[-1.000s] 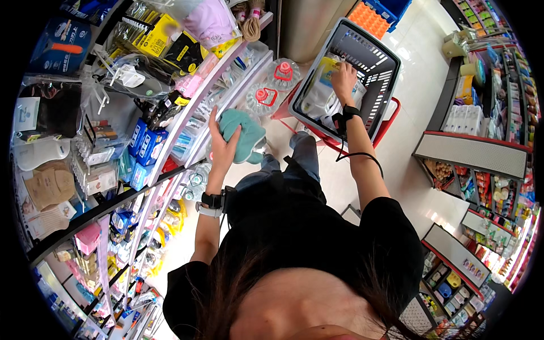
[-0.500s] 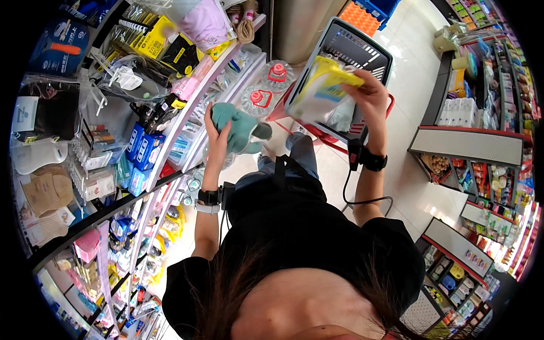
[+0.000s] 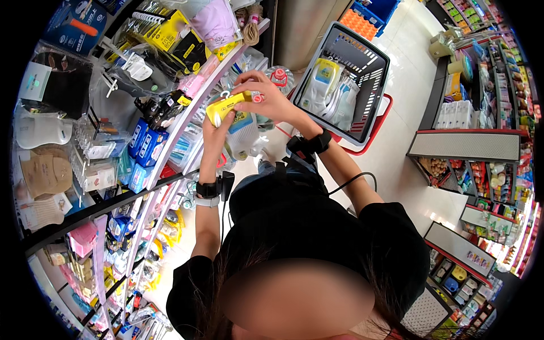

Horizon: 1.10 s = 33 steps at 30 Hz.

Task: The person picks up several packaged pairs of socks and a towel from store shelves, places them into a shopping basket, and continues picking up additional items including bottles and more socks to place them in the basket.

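A pack with a yellow header card [image 3: 226,106], a small white hook on top and a white ribbed, knitted-looking item below is held up in front of the shelf. My left hand [image 3: 214,139] grips it from the left, thumb over the card's lower edge. From the right, my right hand [image 3: 271,103] pinches the card's upper right part near the hook. The fingers partly cover the card. Beyond my right arm, a similar yellow-carded white pack [image 3: 324,79] lies in the grey basket [image 3: 374,68], beside other clear-wrapped white goods [image 3: 344,105].
Shelving [image 3: 187,127] with hanging and boxed goods rises close on my left. Large clear bottles with red handles [image 3: 279,76] stand between shelf and basket. A red frame [image 3: 371,139] is under the basket. Blue crates [image 3: 377,11] and shop shelves [image 3: 464,144] stand farther right.
My right hand has moved left from above the basket to meet my left hand. A yellow-carded pack now lies in the basket. The grey-green item in my left hand is out of sight.
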Motion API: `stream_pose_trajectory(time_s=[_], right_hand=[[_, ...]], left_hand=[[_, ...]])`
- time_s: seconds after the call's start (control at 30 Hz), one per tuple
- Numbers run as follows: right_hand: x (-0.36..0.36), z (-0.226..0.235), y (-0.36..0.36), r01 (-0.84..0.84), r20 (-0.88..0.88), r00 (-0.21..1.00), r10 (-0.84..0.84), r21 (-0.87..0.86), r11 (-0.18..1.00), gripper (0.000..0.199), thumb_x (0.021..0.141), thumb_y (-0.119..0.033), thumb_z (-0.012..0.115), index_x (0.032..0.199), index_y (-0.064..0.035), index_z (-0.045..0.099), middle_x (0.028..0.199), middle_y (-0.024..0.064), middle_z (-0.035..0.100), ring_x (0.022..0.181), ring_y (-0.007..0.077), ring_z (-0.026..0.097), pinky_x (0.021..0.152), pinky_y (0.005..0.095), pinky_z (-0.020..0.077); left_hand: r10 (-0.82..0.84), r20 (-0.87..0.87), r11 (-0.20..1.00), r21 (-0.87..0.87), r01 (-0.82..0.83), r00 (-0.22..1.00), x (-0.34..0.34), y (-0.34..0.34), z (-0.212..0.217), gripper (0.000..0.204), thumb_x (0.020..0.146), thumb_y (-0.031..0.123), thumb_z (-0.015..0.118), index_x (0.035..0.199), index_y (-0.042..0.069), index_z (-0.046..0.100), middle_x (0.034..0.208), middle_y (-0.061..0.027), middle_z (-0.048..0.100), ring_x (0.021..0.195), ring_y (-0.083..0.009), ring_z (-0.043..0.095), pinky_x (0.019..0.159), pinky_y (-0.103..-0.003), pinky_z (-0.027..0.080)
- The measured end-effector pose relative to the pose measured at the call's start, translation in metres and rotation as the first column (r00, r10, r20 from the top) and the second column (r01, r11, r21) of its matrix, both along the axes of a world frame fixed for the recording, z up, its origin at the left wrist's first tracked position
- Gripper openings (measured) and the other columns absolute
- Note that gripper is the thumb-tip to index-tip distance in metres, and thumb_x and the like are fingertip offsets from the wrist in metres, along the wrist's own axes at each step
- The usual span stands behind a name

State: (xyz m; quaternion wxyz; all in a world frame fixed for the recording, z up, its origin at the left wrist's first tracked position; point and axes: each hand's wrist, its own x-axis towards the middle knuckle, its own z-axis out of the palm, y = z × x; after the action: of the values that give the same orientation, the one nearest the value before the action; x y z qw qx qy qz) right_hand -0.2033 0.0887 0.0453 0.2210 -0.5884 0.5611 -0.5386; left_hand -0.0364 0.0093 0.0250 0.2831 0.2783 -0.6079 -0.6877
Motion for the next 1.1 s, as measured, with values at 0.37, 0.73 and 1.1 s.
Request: stream_pose_trajectory(time_s=[0.37,0.73,1.1], right_hand=[[0.017,-0.048,0.001,-0.421,0.629,0.775,0.068,0.432,0.797,0.047,0.09,-0.015,0.045,0.134,-0.0031,0.033,0.121,0.0065,0.049,0.108,0.0116,0.046,0.09,0.0233,0.0381],[0.027,-0.025,0.007,-0.32,0.8,0.595,0.076,0.149,0.936,0.048,0.088,-0.015,0.052,0.131,-0.0008,0.036,0.124,0.0049,0.046,0.111,0.0114,0.043,0.095,0.0254,0.0336],[0.013,-0.005,0.023,-0.352,0.495,0.868,0.042,0.552,0.756,0.048,0.081,-0.011,0.056,0.126,-0.0001,0.043,0.117,0.0082,0.051,0.105,0.0132,0.046,0.09,0.0246,0.0365]], left_hand=[[-0.04,-0.07,0.999,-0.03,0.038,0.997,0.017,-0.004,-0.013,0.052,0.079,0.006,0.062,0.126,0.0,0.041,0.117,-0.0083,0.051,0.105,-0.0155,0.05,0.09,-0.028,0.04],[-0.095,-0.153,0.992,-0.093,0.082,0.984,0.017,0.004,0.008,0.066,0.078,0.004,0.061,0.136,0.001,0.028,0.136,-0.0109,0.035,0.115,-0.0171,0.043,0.094,-0.029,0.038],[0.156,-0.221,0.986,0.088,-0.14,0.963,0.005,-0.002,-0.014,0.037,0.085,0.007,0.057,0.119,0.0,0.046,0.117,-0.0079,0.053,0.101,-0.0142,0.052,0.085,-0.025,0.042]])
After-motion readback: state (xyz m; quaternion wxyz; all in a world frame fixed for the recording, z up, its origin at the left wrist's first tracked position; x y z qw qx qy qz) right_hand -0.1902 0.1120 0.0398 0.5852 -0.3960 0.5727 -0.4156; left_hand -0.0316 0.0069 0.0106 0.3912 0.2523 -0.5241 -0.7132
